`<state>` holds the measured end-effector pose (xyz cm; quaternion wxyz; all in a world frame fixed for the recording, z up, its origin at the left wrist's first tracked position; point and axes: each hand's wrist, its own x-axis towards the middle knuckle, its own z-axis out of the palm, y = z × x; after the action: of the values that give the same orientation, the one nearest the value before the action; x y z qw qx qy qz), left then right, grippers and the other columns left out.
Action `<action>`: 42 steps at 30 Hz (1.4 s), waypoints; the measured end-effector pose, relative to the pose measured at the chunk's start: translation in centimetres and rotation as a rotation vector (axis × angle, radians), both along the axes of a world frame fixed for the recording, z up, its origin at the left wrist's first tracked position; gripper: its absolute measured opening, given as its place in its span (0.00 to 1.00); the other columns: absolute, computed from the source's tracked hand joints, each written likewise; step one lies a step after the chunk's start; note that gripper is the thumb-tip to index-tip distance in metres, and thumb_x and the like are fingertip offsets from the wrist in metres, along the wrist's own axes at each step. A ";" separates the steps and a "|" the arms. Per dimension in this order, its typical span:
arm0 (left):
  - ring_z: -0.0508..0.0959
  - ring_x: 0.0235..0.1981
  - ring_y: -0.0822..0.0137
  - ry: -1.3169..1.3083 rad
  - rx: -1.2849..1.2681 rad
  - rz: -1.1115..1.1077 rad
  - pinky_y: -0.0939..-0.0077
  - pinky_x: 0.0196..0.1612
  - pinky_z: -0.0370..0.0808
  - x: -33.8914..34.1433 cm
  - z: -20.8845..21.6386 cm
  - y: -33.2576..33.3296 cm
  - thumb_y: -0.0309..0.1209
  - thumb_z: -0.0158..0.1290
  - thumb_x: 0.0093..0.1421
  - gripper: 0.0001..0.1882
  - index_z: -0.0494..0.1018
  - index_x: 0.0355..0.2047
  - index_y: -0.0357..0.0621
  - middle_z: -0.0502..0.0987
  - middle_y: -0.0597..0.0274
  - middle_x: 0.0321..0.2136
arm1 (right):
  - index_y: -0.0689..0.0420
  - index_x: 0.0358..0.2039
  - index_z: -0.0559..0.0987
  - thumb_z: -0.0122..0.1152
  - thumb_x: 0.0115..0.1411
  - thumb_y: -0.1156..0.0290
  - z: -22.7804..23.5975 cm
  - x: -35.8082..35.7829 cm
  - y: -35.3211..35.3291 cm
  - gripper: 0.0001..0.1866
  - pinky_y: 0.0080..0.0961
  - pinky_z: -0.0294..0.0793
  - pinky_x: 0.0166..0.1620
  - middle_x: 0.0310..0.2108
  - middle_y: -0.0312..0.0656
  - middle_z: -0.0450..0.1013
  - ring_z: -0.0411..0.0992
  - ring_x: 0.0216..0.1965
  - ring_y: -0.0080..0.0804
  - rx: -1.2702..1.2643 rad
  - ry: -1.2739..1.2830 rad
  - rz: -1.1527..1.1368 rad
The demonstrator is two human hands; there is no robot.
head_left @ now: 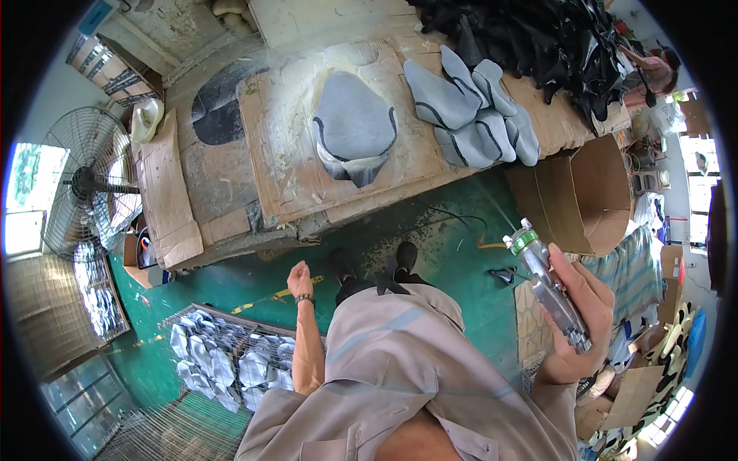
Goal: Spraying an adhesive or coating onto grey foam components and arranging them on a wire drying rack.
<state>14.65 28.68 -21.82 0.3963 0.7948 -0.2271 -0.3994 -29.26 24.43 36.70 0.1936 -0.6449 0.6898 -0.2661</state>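
Observation:
My right hand (582,303) grips a metal spray gun (547,286) with a green ring near its nozzle, held up to the right of my body. A faint pale streak runs from the nozzle toward the table. My left hand (300,280) hangs by my waist, fingers curled closed, nothing visible in it. On the table, a grey padded, saddle-shaped piece (355,115) with black curved edging lies on a residue-crusted cardboard sheet (280,165). Beside it on the right sits a cluster of similar grey pieces (442,100). Neither hand touches the table.
Black floppy pieces (538,38) are heaped at the table's far right. An open cardboard box (584,192) stands by the table's right end. A large fan (83,183) is at left. Grey pieces fill a wire rack (223,357) at lower left. A hose (469,217) crosses the green floor.

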 end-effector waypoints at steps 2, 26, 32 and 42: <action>0.81 0.39 0.73 -0.054 -0.241 -0.083 0.76 0.47 0.77 -2.0 2.1 -3.5 0.26 0.61 0.61 0.10 0.82 0.43 0.37 0.84 0.62 0.36 | 0.63 0.51 0.82 0.65 0.44 0.72 -0.2 0.0 -0.1 0.29 0.28 0.71 0.47 0.40 0.50 0.79 0.76 0.39 0.39 0.002 -0.037 0.022; 0.67 0.64 0.54 -0.962 -0.587 -0.700 0.55 0.63 0.65 -14.0 21.1 -30.3 0.36 0.68 0.48 0.17 0.85 0.41 0.58 0.76 0.63 0.54 | 0.59 0.51 0.84 0.63 0.48 0.78 -2.3 -10.9 5.2 0.25 0.27 0.72 0.49 0.43 0.47 0.77 0.74 0.42 0.37 0.136 -0.251 -0.016; 0.72 0.59 0.57 -0.901 -0.643 -0.645 0.56 0.59 0.68 -14.2 22.9 -31.3 0.31 0.69 0.43 0.10 0.86 0.30 0.52 0.78 0.66 0.47 | 0.60 0.53 0.82 0.64 0.45 0.80 -1.9 -11.4 3.6 0.30 0.27 0.71 0.51 0.44 0.48 0.77 0.74 0.45 0.39 0.186 -0.258 0.026; 0.76 0.48 0.55 -0.913 -0.855 -0.612 0.61 0.53 0.72 -8.6 37.2 -36.6 0.30 0.67 0.46 0.08 0.84 0.29 0.49 0.79 0.61 0.42 | 0.66 0.56 0.76 0.62 0.48 0.85 -4.0 -3.3 0.9 0.31 0.28 0.75 0.40 0.36 0.54 0.77 0.78 0.35 0.43 0.072 -0.259 0.147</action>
<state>6.05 -7.95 15.41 0.4087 0.5578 -0.7224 0.0055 -32.56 25.33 32.75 0.3229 -0.6464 0.6191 -0.3076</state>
